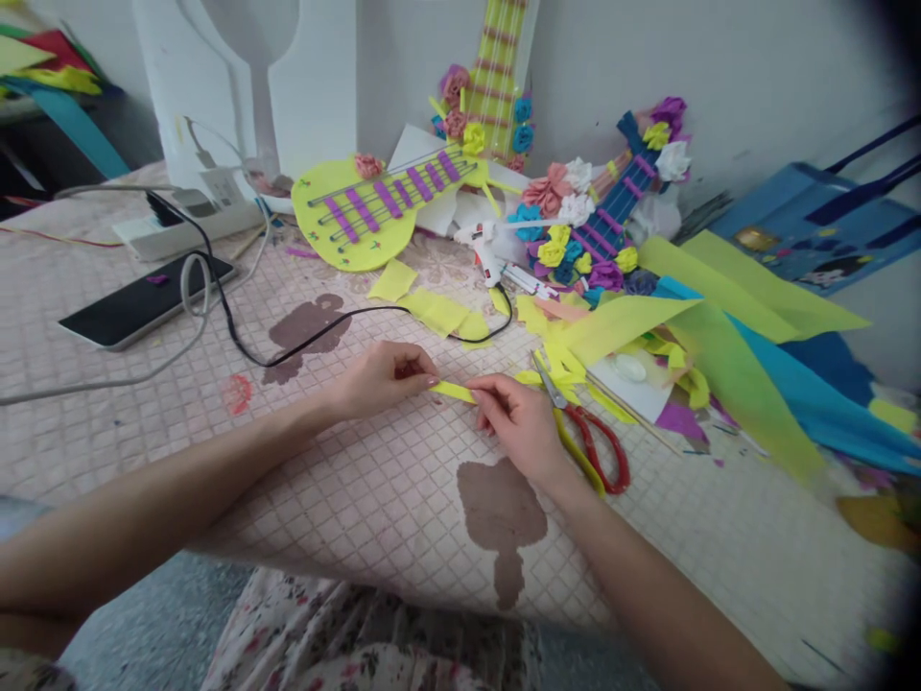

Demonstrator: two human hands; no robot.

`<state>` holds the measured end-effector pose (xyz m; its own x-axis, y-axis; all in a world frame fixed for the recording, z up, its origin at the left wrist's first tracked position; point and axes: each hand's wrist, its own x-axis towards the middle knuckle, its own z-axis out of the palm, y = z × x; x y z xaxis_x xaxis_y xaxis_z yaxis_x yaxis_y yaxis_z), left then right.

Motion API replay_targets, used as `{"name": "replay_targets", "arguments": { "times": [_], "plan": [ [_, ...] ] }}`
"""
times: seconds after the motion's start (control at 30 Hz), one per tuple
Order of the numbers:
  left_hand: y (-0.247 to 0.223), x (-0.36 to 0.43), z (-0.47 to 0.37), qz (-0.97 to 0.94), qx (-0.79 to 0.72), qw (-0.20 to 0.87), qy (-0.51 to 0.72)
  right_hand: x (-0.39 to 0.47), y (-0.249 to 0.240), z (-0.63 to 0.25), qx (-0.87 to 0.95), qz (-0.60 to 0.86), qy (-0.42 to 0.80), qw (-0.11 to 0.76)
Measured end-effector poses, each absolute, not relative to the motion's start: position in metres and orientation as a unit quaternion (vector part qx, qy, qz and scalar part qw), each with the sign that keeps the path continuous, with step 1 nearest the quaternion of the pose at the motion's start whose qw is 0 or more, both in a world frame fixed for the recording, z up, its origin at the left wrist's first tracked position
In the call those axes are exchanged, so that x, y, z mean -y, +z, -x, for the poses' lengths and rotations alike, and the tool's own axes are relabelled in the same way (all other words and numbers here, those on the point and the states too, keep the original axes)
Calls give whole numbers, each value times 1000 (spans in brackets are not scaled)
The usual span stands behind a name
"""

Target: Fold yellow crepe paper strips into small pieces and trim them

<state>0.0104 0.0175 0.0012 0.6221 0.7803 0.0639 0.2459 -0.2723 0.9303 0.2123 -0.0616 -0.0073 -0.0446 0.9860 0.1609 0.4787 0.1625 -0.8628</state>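
A short yellow paper strip (pixel 454 390) is stretched between my two hands, just above the tablecloth. My left hand (pixel 385 377) pinches its left end between thumb and finger. The strip's other end is in the closed fingers of my right hand (pixel 519 422). Beside my right hand lie scissors (pixel 609 449) with red and yellow handles, their blades pointing toward a heap of yellow paper scraps (pixel 561 365). Several flat yellow paper pieces (pixel 438 312) rest beyond my hands.
A white glue gun (pixel 489 254) stands behind, its black cord (pixel 345 315) looping across the table. Paper guitars, one yellow (pixel 352 211) and one blue (pixel 608 226), lean at the back. A phone (pixel 144 299) and power strip (pixel 187 230) are left; green crepe paper (pixel 748 374) is right.
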Motion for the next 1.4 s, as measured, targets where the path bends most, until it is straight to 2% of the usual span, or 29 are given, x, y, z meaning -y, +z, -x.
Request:
{"name": "replay_targets", "arguments": {
  "times": [0.17, 0.4, 0.67, 0.8, 0.97, 1.13, 1.4],
  "plan": [
    [2, -16, -15, -728, -335, 545, 246, 62, 0, -221, 648, 576, 290, 405],
    [7, -18, -16, -679, -399, 564, 249, 86, 10, -269, 617, 639, 170, 427],
    [26, -21, -82, -639, -376, 627, 240, 127, -4, -311, 661, 724, 56, 190],
    [33, -24, -124, -580, -363, 695, 223, 127, -4, -305, 661, 731, 62, 157],
    [21, -30, -143, -579, -418, 681, 161, 125, -2, -299, 653, 743, 38, 144],
    [6, -30, -144, -576, -451, 664, 153, 127, -5, -298, 636, 752, 25, 171],
    [6, -30, -149, -580, -468, 649, 154, 134, -8, -317, 547, 761, 48, 345]
  ]
}}
